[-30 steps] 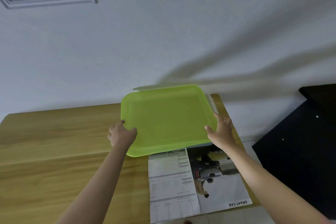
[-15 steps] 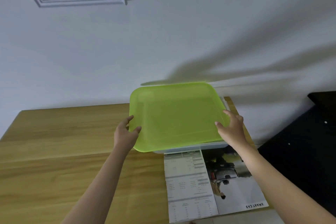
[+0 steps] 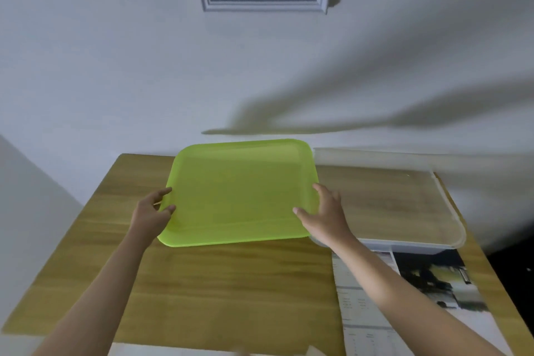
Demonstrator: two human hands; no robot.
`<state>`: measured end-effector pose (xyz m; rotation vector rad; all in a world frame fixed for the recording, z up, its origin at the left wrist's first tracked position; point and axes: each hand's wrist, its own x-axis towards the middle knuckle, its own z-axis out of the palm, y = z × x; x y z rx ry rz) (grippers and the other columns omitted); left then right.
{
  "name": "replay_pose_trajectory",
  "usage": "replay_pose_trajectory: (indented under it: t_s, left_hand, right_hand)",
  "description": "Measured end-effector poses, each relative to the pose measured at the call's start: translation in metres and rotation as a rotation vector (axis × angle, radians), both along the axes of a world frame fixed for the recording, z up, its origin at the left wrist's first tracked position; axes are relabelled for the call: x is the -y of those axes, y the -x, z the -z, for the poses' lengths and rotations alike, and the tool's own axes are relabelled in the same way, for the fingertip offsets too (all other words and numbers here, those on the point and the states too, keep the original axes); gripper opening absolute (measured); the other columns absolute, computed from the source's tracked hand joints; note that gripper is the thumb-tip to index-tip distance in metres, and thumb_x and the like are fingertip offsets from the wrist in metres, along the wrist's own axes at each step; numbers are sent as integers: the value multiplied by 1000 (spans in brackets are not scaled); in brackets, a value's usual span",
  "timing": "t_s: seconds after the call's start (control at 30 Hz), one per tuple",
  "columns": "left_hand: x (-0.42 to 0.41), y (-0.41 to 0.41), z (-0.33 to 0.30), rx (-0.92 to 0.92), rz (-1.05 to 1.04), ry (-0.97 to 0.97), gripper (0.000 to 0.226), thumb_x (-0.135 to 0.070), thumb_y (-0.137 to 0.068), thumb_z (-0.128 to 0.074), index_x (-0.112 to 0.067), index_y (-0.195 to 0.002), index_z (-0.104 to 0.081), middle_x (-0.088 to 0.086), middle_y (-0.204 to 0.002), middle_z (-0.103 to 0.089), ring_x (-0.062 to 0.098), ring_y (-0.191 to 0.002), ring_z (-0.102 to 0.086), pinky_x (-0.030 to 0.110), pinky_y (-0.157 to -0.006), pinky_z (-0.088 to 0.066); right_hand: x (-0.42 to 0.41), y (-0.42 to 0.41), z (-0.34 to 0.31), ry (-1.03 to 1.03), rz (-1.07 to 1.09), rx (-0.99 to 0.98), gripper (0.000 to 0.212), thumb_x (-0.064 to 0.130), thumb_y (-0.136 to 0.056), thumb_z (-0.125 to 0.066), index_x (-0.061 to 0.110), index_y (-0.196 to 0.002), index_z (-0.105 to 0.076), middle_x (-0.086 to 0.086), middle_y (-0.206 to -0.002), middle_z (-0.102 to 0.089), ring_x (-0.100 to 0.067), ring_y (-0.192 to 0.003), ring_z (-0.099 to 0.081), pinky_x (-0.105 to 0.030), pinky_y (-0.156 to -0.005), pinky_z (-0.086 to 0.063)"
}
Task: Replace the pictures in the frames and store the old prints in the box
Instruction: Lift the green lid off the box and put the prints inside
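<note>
Two bare forearms enter from the bottom edge, one on each side, and both are uncovered along their whole visible length — no sleeve, cuff or glove shows anywhere. The left hand (image 3: pixel 151 211) is slim, its fingers (image 3: pixel 163 191) long and unadorned; no ring, watch or band sits behind them at the wrist. The right hand (image 3: pixel 325 215) looks the same — plain fingers (image 3: pixel 303 212), a smooth wrist just behind them, nothing strapped or tied on. Nails are short as far as the soft focus allows. Motion blur smears fine detail, so small marks cannot be made out.
</note>
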<state>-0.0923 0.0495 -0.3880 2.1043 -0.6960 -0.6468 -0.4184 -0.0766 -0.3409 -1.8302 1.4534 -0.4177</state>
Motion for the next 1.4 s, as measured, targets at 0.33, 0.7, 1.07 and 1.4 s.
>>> replay_pose_trajectory:
  t_s: [0.33, 0.7, 1.07, 1.4]
  left_hand:
    - [-17, -82, 35, 25, 18, -132, 48, -4, -81, -63, -22, -124, -57, 16, -127, -54, 30, -118, -50, 43, -96, -43]
    - [-6, -75, 60, 165, 6, -204, 46, -8, -83, -60, -14, -128, -53, 10, -103, -62, 29, -94, -52, 38, -86, -41]
    - [-13, 90, 57, 224, 90, 4, 38, -7, -82, -62, -9, -120, -59, 14, -135, -48, 35, -123, -42, 47, -104, -30]
    - [-10, 305, 55, 6, 343, -21, 38, -12, -82, -63, -13, -120, -57, 6, -114, -50, 21, -106, -52, 23, -87, -37]
  right_hand:
    - [-32, -81, 63, -191, -99, -199, 83, 40, -86, -64, 16, -148, -16, -13, -150, -18, -30, -137, -28, -43, -109, -35]
    - [-24, -86, 90, -165, -113, -216, 81, 36, -87, -62, 17, -150, -14, -7, -155, -17, -27, -144, -12, -43, -115, -23]
    - [-83, 0, 83, 107, -149, 8, 49, 27, -92, -56, 19, -138, -41, 3, -134, -43, -9, -127, -37, -11, -96, -27]
    - [-130, 176, 95, 295, 303, -17, 34, 13, -84, -66, 14, -118, -60, -5, -107, -52, -17, -99, -52, -10, -81, -38]
